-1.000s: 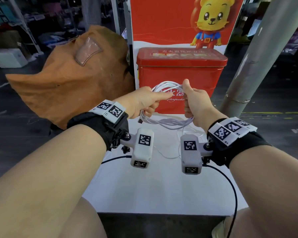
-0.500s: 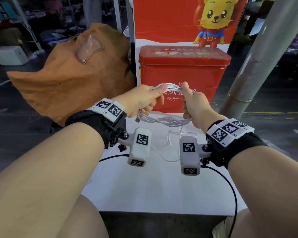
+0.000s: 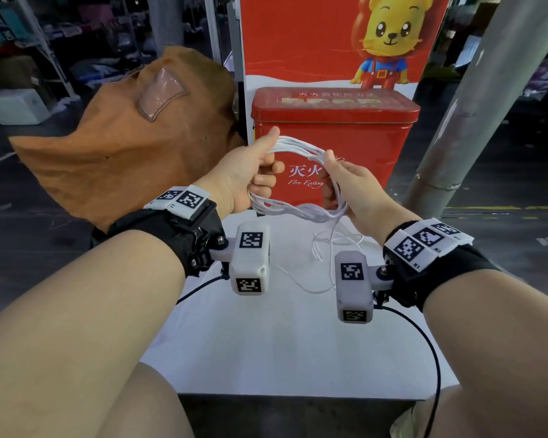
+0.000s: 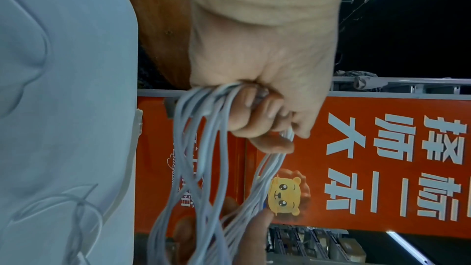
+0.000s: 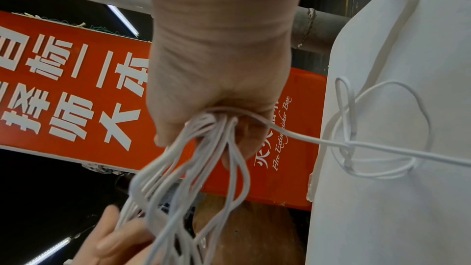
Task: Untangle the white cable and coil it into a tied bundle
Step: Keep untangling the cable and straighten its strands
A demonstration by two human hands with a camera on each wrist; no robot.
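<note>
Table [image 3: 266, 358] — loose cable tail lies on it. Above it, my left hand [image 3: 244, 175] and right hand [image 3: 358, 191] each curl round one end of the coiled cable [image 3: 298, 147]. Behind — red box [image 3: 361, 131], brown bag [image 3: 114, 159].

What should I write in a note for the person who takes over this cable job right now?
Left hand: grips one end of the coil, thumb on top.
Right hand: grips the other end.
Cable: most of it is looped into the coil, held in the air in front of the red box. A loose tail hangs from the right hand onto the white table, where it crosses itself in loops.
Done: most loops gathered.
Left: draw in the tail, wrap it around the coil, tie it.
</note>
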